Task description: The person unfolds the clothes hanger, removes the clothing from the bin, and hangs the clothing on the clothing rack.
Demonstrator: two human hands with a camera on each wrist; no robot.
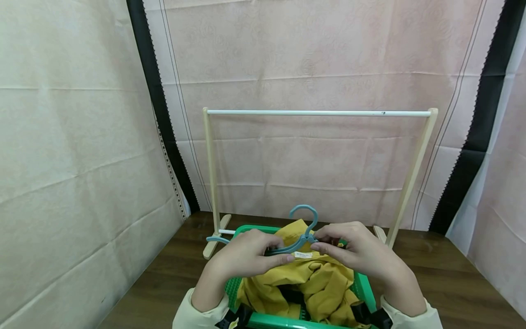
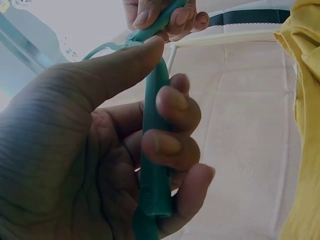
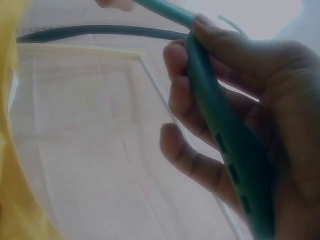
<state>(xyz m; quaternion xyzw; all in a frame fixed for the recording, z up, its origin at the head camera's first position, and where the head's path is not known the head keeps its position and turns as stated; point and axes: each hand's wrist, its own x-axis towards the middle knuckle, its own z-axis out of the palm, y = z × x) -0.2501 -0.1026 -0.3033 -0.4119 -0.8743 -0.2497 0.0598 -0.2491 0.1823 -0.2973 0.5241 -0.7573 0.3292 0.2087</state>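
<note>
Between both hands is a blue clothes hanger (image 1: 304, 240), its hook pointing up; it looks teal in the wrist views. My left hand (image 1: 248, 252) grips one arm of it, with fingers curled round the bar (image 2: 157, 130) in the left wrist view. The right hand (image 1: 361, 246) holds the other arm close to the hook, thumb and fingers round the slotted bar (image 3: 215, 110) in the right wrist view. Just below and behind the hanger, a crumpled yellow garment (image 1: 283, 281) with a white label (image 1: 303, 255) lies heaped in a green basket (image 1: 275, 321).
Behind the basket stands a garment rack with a white rail (image 1: 316, 113) and cream posts (image 1: 412, 176). Its feet rest on the dark wooden table (image 1: 164, 278). Pale fabric walls (image 1: 82, 137) with black strips enclose the back and sides.
</note>
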